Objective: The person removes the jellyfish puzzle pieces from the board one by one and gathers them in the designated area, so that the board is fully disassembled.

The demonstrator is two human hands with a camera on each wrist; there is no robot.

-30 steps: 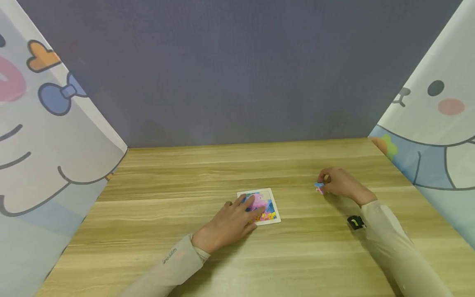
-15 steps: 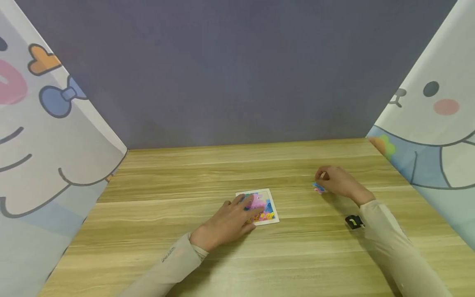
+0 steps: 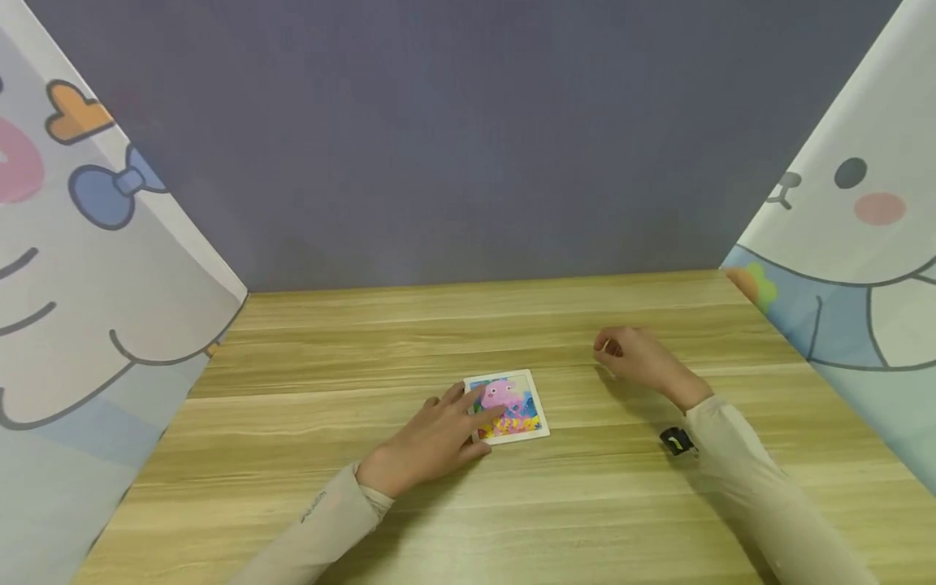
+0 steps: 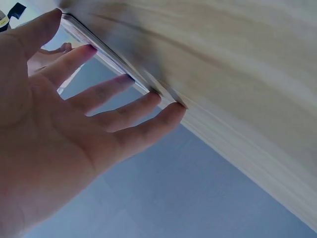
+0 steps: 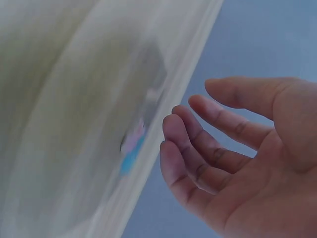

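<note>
A small jigsaw puzzle (image 3: pixel 528 406) in a white frame lies on the wooden table, showing a pink cartoon animal over blue and yellow, with a pale patch at its upper right. My left hand (image 3: pixel 433 443) reaches over its left side, fingers spread and nearly straight, fingertips at the frame in the left wrist view. To the right, my right hand (image 3: pixel 638 357) hovers low over the table, fingers loosely bent, thumb apart from them, nothing between. Below its fingers in the right wrist view is a blurred pink and blue puzzle piece (image 5: pixel 131 144), which the hand hides in the head view.
A small black device (image 3: pixel 678 440) with a yellow-green mark sits beside the right sleeve. Behind the table (image 3: pixel 351 349) rises a grey-blue panel (image 3: pixel 468 146), and printed cartoon panels stand at both sides.
My right hand has let go of the puzzle piece and shifted left over the table. The left hand has slid slightly left, uncovering more of the picture.
</note>
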